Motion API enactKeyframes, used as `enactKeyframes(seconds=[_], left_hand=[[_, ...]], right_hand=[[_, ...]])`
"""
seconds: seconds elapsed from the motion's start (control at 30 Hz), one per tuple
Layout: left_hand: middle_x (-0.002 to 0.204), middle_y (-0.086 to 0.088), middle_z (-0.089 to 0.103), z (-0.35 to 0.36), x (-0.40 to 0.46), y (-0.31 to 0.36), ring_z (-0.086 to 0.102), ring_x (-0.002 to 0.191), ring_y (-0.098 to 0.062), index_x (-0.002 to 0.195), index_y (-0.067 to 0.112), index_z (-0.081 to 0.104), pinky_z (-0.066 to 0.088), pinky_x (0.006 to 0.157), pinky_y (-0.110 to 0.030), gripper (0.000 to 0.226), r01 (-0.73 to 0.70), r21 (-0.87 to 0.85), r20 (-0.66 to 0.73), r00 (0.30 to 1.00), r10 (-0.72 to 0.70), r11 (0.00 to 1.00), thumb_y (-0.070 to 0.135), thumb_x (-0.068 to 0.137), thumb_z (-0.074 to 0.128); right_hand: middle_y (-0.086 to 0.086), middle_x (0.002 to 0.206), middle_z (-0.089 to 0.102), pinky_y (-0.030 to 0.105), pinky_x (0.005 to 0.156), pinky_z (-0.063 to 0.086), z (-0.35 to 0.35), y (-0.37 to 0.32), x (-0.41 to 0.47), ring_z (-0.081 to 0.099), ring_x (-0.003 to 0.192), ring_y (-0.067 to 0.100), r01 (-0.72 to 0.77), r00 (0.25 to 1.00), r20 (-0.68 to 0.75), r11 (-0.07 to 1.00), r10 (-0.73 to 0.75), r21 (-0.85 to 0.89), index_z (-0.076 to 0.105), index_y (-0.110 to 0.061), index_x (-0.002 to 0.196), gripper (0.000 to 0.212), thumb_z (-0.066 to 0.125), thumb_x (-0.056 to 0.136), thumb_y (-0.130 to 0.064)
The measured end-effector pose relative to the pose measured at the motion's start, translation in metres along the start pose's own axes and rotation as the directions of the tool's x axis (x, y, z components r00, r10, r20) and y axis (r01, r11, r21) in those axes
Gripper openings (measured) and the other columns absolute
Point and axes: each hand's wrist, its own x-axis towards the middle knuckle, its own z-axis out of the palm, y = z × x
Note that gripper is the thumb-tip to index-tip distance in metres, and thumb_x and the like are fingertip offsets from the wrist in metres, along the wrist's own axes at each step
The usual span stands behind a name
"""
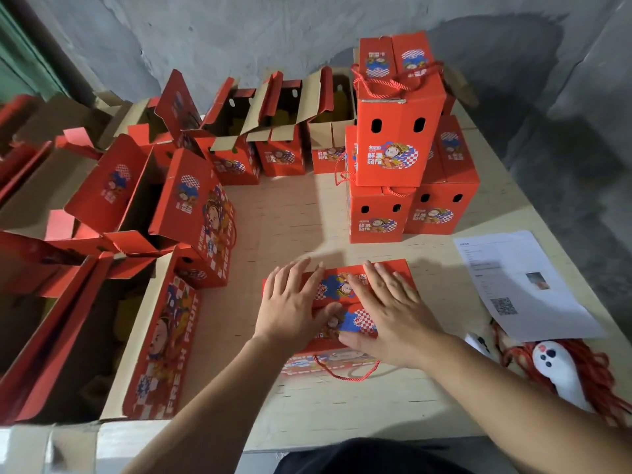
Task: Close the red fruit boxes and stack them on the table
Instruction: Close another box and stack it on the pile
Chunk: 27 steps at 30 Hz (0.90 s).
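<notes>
Red cardboard fills most of the view. At six o'clock on the pale wooden table (301, 213), a red fruit box (338, 289) lies under both hands with its top flaps folded down. The left hand (290, 302) lies flat on the box's left side, fingers straight and spread, thumb reaching toward the centre seam. The right hand (390, 313) presses flat on the right side, fingers straight and pointing toward eleven o'clock; neither hand curls round anything. A red cord handle (345, 371) loops out from the box's near edge.

At one o'clock stands a stack of closed boxes (403, 138): two on the table and more on top, the front upper one showing two oval holes and a cartoon print. From ten to twelve o'clock a row of open boxes (280, 131) stands along the grey wall, flaps raised. At eight o'clock a large open carton (160, 340) printed "FRESH FRUIT" sits at the table's left edge. At three o'clock lies a printed sheet (523, 285) with a QR code, and just below it, at four o'clock, a white device (561, 374) rests on a heap of red cords (595, 367).
</notes>
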Motion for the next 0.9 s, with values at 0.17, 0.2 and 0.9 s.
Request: enactKeyframes(seconds=[0.17, 0.2, 0.9], left_hand=[[0.174, 0.004, -0.008, 0.020, -0.041, -0.002, -0.015, 0.160, -0.025, 0.166, 0.031, -0.002, -0.002, 0.130, -0.049, 0.110, -0.198, 0.010, 0.046, 0.979, 0.198, 0.980, 0.097, 0.083, 0.025], [0.173, 0.005, -0.011, 0.022, -0.042, -0.006, -0.018, 0.159, -0.025, 0.166, 0.032, -0.006, -0.001, 0.130, -0.051, 0.108, -0.221, 0.037, 0.059, 0.974, 0.219, 0.974, 0.096, 0.085, 0.026], [0.104, -0.018, 0.077, 0.013, 0.004, 0.029, 0.075, 0.088, -0.029, 0.108, 0.016, 0.075, 0.060, 0.090, -0.053, 0.028, 0.436, -0.859, 0.512, 0.716, -0.474, -0.268, 0.041, 0.102, 0.063]], right_hand=[[-0.008, 0.171, 0.014, 0.045, 0.126, 0.019, -0.012, 0.036, 0.008, 0.014, 0.157, 0.022, -0.076, 0.990, -0.119, 0.997, 0.077, 0.018, 0.011, -0.035, 0.164, 0.085, 0.012, 0.093, -0.082], [-0.006, 0.166, 0.024, 0.046, 0.125, 0.019, -0.016, 0.041, 0.010, 0.023, 0.153, 0.025, -0.099, 0.988, -0.118, 0.994, 0.103, 0.039, 0.017, -0.034, 0.163, 0.084, 0.015, 0.093, -0.082], [0.010, 0.150, 0.043, 0.044, 0.119, 0.033, 0.000, -0.034, 0.000, 0.041, 0.142, 0.026, -0.237, 0.848, -0.107, 0.553, 0.519, 0.799, 0.045, -0.026, 0.154, 0.076, 0.080, 0.088, -0.017]])
